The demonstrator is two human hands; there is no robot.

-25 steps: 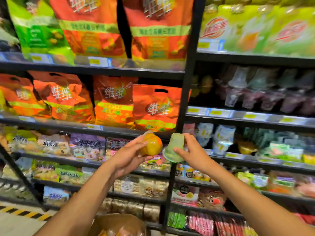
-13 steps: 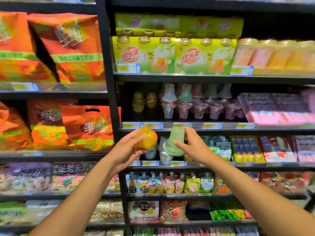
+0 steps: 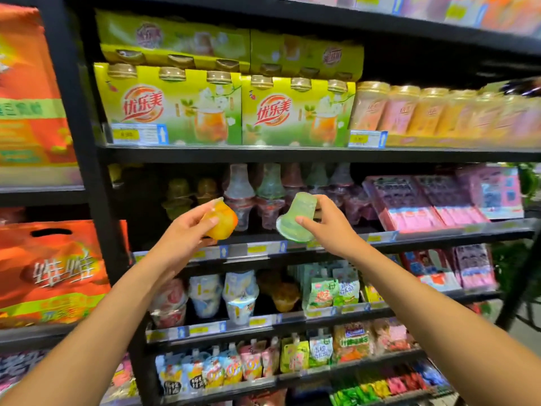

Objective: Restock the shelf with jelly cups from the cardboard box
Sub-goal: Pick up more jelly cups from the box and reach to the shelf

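My left hand [image 3: 183, 230] grips an orange jelly cup [image 3: 223, 221], held in front of the middle shelf [image 3: 409, 240]. My right hand [image 3: 328, 227] grips a green jelly cup [image 3: 297, 219], tilted with its wide lid toward me. Both cups hover just before the shelf's front edge. On that shelf stand stacked jelly cups: yellow-green ones [image 3: 178, 196] at the left, red and green ones [image 3: 269, 191] behind my hands. The cardboard box is out of view.
A black upright post [image 3: 85, 171] splits the shelving, with orange snack bags [image 3: 55, 271] to its left. Yellow-green drink packs [image 3: 225, 109] fill the shelf above. Pink packets [image 3: 439, 200] lie to the right of the cups. Pouches and cups fill the lower shelves.
The view has swung up and to the right, so the jelly shelf now sits straight ahead. Both hands, still holding their cups, have risen to the level of that shelf.
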